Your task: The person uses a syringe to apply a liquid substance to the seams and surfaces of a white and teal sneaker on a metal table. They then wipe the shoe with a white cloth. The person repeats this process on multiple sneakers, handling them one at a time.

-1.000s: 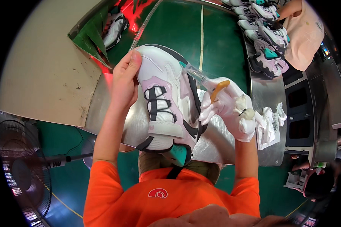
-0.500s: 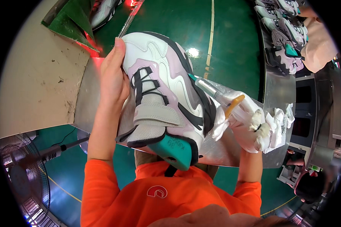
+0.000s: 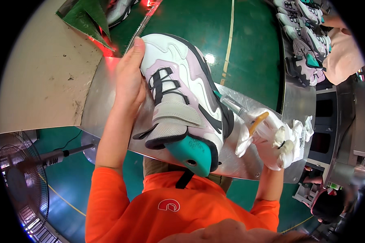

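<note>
A white, lilac and grey sneaker with black laces and a strap lies tilted before me, toe pointing away. A teal shoe last fills its opening. My left hand is closed round the toe's left side, thumb on the edge; its other fingers are partly hidden under the shoe. On the right, my right hand wears a white glove with a yellow finger cover. It grips a clear syringe-like applicator, whose teal tip is at the sole's edge by the midfoot.
Beneath the shoe is a metal worktop. Beyond runs a green conveyor belt. Several similar sneakers stand at the far right, near another person's arm. A beige panel stands left, above a fan. Crumpled white material lies beside my right hand.
Sneaker and left hand sit slightly farther right in the view; part of the background has shifted too. My right hand is slightly lower and farther right, with the applicator tip still by the sole.
</note>
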The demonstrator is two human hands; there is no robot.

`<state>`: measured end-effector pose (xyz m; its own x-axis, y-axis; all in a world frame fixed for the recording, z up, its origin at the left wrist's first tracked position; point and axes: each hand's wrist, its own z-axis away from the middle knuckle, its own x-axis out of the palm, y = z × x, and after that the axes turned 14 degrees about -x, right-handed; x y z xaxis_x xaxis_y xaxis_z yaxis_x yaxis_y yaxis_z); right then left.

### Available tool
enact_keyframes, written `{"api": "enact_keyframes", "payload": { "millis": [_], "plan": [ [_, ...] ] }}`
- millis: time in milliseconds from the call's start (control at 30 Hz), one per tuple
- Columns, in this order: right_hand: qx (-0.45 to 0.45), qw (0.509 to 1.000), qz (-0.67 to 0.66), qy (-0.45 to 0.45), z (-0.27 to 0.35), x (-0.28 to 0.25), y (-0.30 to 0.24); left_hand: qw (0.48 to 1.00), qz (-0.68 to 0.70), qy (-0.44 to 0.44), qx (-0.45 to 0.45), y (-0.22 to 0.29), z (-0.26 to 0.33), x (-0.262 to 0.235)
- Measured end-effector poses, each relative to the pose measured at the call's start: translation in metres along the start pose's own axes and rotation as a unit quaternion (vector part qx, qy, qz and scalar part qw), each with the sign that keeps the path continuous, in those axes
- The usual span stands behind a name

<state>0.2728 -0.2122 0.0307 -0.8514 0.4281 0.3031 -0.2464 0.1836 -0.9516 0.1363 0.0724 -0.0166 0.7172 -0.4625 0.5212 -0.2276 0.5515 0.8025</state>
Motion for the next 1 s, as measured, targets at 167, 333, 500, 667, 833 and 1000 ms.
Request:
{"api": "enact_keyframes", "payload": {
  "millis": [167, 333, 500, 667, 833, 1000],
  "plan": [
    [-0.050, 0.998, 0.023, -0.011, 0.008, -0.005, 0.003, 1.000, 0.003, -0.015, -0.003, -0.003, -0.002, -0.004],
    [-0.171, 0.977, -0.002, 0.127, 0.028, -0.009, -0.011, 0.999, -0.006, -0.054, -0.004, 0.000, -0.024, 0.007],
    [-0.233, 0.913, 0.177, 0.285, 0.085, -0.025, 0.006, 0.984, -0.116, -0.007, 0.133, 0.047, -0.113, 0.014],
    [-0.198, 0.832, 0.307, 0.417, 0.142, -0.046, 0.050, 0.955, -0.071, 0.187, 0.221, 0.104, -0.207, -0.075],
    [-0.108, 0.743, 0.463, 0.472, 0.157, -0.063, 0.080, 0.960, 0.001, 0.274, 0.058, 0.051, -0.288, -0.168],
    [-0.069, 0.785, 0.397, 0.471, 0.144, -0.051, 0.046, 0.880, -0.356, 0.297, 0.109, 0.107, -0.328, -0.187]
  ]
}}
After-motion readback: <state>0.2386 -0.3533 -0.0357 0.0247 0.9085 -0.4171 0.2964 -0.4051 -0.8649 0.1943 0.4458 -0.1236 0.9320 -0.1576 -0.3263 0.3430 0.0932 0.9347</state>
